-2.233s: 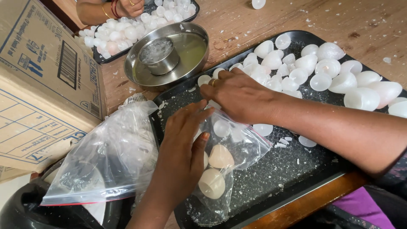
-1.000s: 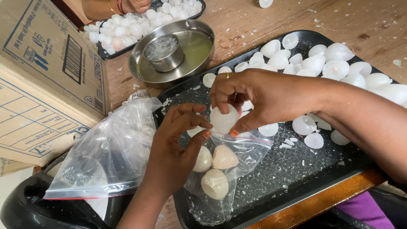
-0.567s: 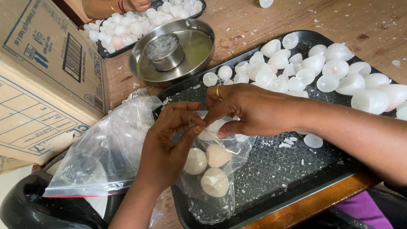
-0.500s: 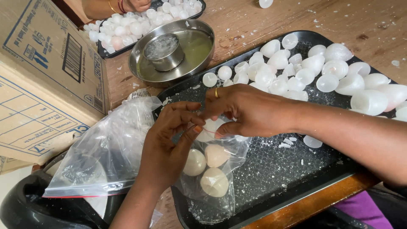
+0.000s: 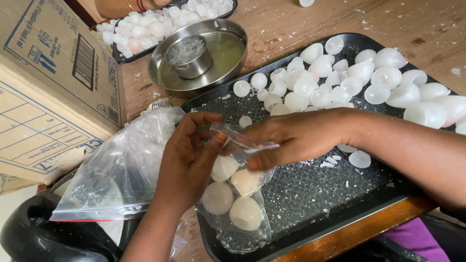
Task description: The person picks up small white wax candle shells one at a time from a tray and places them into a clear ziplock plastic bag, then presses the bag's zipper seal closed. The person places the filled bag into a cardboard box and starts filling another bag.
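**Operator:** Report the pose of each hand.

**Inspector:** The left hand (image 5: 187, 160) enters from the lower edge, forearm rising, palm turned toward the right. Thumb and forefinger are extended to the mouth of a small clear bag (image 5: 238, 194). The grip is a closed pinch on the bag's top edge. The right hand (image 5: 296, 138) enters from the right side, forearm lying across the black tray (image 5: 310, 233), back of the hand up. Its fingertips are closed on the same bag mouth, opposite the left hand. The two hands nearly touch at the seal strip.

**Operator:** Location of the bag and contents?

**Inspector:** The bag hangs below both hands, over the near left corner of the tray. It holds four pale rounded pieces (image 5: 245, 213), clustered in the lower half.

**Operator:** Surroundings?

**Inspector:** More white pieces (image 5: 340, 82) are heaped at the far right of the tray, among white crumbs. A larger clear bag (image 5: 116, 170) lies just left of the left hand. A cardboard box (image 5: 43, 87) stands further left. A steel dish (image 5: 223, 58) with a small steel cup inside sits on the wooden desk (image 5: 412, 24) beyond the tray. A second tray of white pieces (image 5: 160, 26) lies behind it, another person's hand at its far edge.
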